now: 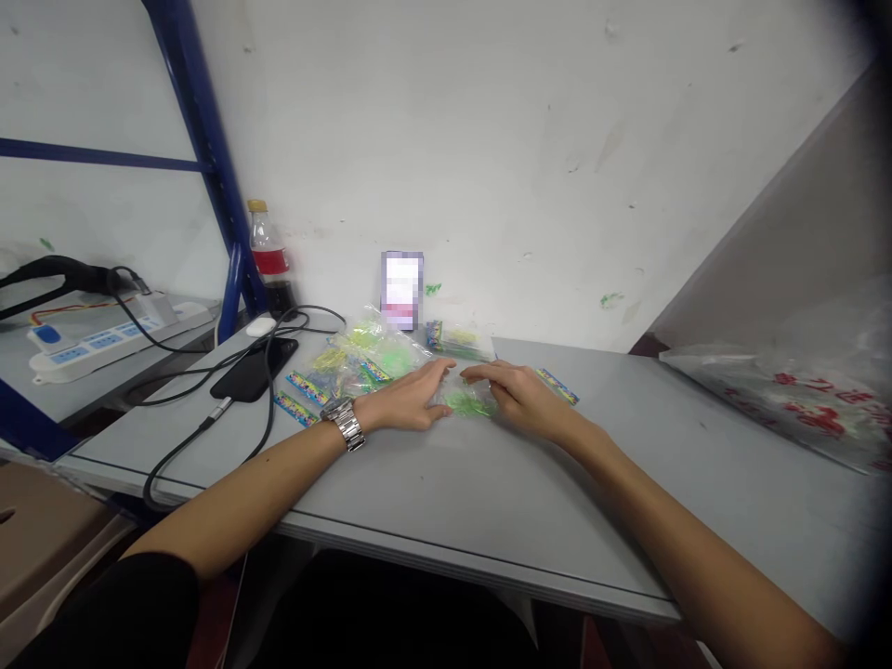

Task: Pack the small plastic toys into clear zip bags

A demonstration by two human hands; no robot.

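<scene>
"Left hand point(416, 398): unclenched, thumb and fingers parted, at the left side of a small clear plastic bag point(468, 403) with green contents. Steel-link wristwatch point(344, 424) on that wrist. And the right hand point(521, 395)?"

"Fingers bent, at the bag's right side; whether they pinched the film could not be told. The bag lay flat on the grey table point(446, 502), between both hands."

"Nearby?"

"Left: heaped clear bags point(366, 346), yellow and green contents; patterned header cards point(296, 409) beside them. Right: one loose patterned card point(558, 386), just beyond the right hand."

"Farther out?"

"One lit smartphone point(402, 288), upright against the wall; one black smartphone point(255, 369), lying flat; one cola bottle point(271, 265), red label, yellow cap, part full; one white power strip point(125, 339), far left."
</scene>
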